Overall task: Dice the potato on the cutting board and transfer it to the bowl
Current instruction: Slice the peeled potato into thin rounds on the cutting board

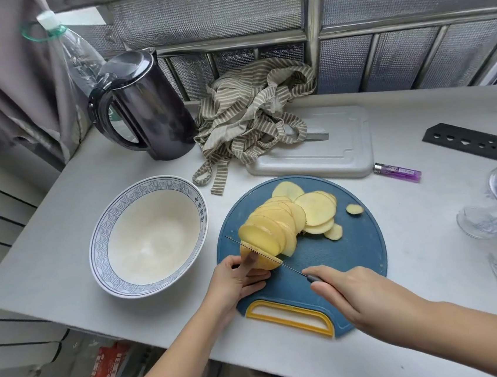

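Pinning the potato on the blue cutting board, left grip curled round its uncut end; slicing with knife clasped in right grip. Bowl just beside the board.

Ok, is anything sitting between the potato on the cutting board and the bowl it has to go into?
Nothing visible. The bowl sits just left of the cutting board, only a narrow strip of counter between. The left hand holding the potato is on that side; the apron strap lies farther back, off the path.
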A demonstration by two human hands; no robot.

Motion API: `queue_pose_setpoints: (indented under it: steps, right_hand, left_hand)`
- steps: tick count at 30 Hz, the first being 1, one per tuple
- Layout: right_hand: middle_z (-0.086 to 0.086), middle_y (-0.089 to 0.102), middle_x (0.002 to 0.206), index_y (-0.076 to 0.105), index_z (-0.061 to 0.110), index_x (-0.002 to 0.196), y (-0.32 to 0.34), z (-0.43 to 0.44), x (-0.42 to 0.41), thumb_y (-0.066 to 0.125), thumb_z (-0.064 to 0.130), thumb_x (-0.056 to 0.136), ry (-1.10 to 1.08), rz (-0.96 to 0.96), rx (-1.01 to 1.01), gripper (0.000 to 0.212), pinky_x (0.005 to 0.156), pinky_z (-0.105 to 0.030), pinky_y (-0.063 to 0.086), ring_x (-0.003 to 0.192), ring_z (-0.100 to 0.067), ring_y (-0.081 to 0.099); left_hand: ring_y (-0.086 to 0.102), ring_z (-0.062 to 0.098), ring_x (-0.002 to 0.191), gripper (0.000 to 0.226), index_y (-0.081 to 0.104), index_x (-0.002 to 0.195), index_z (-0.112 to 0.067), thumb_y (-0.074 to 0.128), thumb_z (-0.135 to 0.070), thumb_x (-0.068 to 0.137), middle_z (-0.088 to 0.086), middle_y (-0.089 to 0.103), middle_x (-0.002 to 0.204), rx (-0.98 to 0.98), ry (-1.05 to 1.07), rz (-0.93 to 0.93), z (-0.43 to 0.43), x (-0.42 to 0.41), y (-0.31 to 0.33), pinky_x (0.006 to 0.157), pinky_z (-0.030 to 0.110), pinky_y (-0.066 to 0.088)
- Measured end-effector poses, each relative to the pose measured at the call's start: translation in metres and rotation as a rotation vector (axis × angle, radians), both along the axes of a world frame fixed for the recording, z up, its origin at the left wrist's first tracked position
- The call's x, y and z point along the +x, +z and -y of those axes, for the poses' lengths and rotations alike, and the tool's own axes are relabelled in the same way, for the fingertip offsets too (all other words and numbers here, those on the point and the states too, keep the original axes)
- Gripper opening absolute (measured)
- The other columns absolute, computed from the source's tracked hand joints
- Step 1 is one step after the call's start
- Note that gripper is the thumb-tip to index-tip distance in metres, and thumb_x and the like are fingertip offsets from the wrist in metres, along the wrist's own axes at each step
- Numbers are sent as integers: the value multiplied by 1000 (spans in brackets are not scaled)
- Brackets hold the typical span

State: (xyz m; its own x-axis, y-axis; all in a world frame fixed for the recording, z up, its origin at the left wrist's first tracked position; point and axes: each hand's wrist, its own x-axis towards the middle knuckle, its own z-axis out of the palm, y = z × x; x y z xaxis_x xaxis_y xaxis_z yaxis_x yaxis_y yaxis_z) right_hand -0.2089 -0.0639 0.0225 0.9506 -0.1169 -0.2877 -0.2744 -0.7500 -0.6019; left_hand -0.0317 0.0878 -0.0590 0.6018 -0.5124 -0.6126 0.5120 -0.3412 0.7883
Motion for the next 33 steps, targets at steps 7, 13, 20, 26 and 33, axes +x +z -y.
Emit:
queue_pose_setpoints:
  steps: [7,13,20,26,33]
  right_hand:
    - [5,42,68,33,26,74,-6,-1,-1,0,69,78,-22,-79,-83,54,65,-33,34,62,-17,40]
    - [6,41,69,30,25,77,-7,-4,-1,15,57,96,-15,-145,-145,41,65,-34,32,62,-17,39]
    - [6,42,68,24,28,72,-5,-4,0,0,67,84,14,-140,-160,48,62,-32,28,57,-15,36]
    - [4,46,70,32,25,75,-14,-1,-1,-3,70,77,-13,-99,-81,57,63,-32,33,60,-15,39]
    - [4,46,67,36,25,73,-15,2,3,8,63,85,-34,-108,-27,49,65,-33,37,60,-15,41]
  left_hand:
    - [72,28,88,69,55,102,-2,72,-52,58,18,73,92,16,-18,8,0,1,-1,72,33,59]
    - [72,28,89,68,56,108,2,71,-48,65,17,74,92,27,-24,18,0,2,-5,70,33,58]
    - [72,28,90,84,57,115,5,73,-53,56,17,73,95,46,-31,-3,1,4,-4,73,35,58]
    - [72,28,91,91,54,120,5,75,-54,53,18,73,96,40,-34,-43,1,7,-2,69,33,58]
    - [72,27,91,81,54,112,-1,76,-52,53,17,73,95,37,-31,-43,-2,5,-1,70,34,58]
